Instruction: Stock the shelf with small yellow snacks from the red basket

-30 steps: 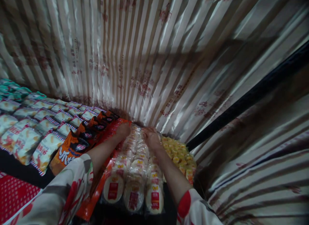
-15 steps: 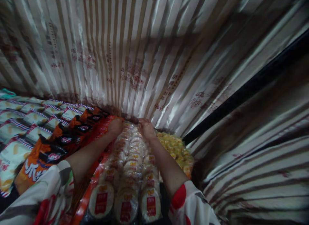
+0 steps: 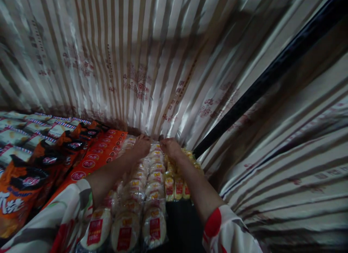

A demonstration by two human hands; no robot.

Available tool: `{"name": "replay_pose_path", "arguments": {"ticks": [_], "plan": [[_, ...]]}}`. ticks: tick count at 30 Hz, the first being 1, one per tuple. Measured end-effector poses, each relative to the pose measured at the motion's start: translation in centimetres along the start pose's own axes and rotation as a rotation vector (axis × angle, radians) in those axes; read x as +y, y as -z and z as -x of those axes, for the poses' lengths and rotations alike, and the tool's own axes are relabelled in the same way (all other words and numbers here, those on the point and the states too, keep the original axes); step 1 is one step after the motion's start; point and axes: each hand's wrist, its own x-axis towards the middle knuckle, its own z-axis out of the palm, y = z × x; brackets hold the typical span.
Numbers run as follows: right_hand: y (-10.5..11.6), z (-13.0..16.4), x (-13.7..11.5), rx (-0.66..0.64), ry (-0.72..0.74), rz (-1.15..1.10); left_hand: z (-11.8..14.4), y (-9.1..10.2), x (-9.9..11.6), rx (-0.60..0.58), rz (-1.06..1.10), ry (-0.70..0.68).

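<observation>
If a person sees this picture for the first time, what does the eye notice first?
Two bare hands, the left hand and the right hand, press on the far end of rows of round white cracker packs at bottom centre. Behind them hangs a shiny striped curtain, and orange snack bags lie at the left.

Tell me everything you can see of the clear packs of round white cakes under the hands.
The clear packs of round white cakes lie in about three rows running away toward the striped foil wall. Each glossy see-through wrapper shows a pale disc with a red and yellow label. The left hand and right hand rest on the far end. Orange packets adjoin on the left, yellow snack packs on the right.
</observation>
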Motion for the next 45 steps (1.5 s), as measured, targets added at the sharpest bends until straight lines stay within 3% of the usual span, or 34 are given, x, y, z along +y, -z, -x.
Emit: {"name": "replay_pose_path", "arguments": {"ticks": [5,12,18,22,25,29,34,45], "plan": [[0.4,0.2,-0.5,-0.054,0.013,0.025,-0.7,0.0,0.7,-0.003,-0.056,0.019],[1.0,1.1,0.0,-0.165,0.030,-0.005,-1.1,-0.6,0.7,0.011,0.012,0.147],[0.6,0.8,-0.5,-0.143,-0.014,0.014,-0.9,-0.3,0.8,0.054,0.016,0.161],[0.0,1.0,-0.5,-0.081,-0.037,0.013,0.0,0.1,1.1,0.168,0.006,0.042],[-0.1,1.6,-0.2,0.014,-0.036,-0.006,1.0,-0.4,1.5,0.151,0.028,-0.045],[0.6,2.8,0.0,0.064,0.093,-0.077,1.6,-1.1,2.2,0.091,0.047,-0.020],[1.7,4.4,-0.9,-0.127,0.261,-0.015,1.6,-0.5,3.1,0.026,0.095,0.022],[2.0,5.0,-2.5,-0.121,0.078,0.032,2.3,-0.7,2.5,0.095,0.103,-0.007]]}}
